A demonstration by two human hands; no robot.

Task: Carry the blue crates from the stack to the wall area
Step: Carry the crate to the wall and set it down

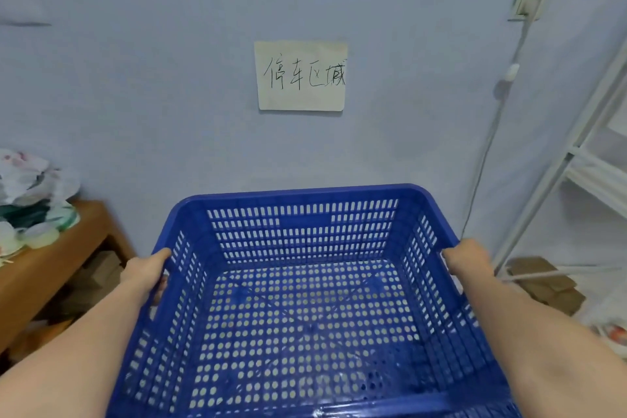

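blue plastic crate (305, 299), perforated, empty, lower centre of frame; left hand (146, 273) and right hand (470, 261) grip its side rims. wall (135, 95) with paper sign (301, 75) directly ahead. carry nearly complete; setting down not yet done; stack out of view.

Left hand (146, 273) and right hand (468, 260) grip a blue crate (305, 193) facing the wall sign (301, 75).
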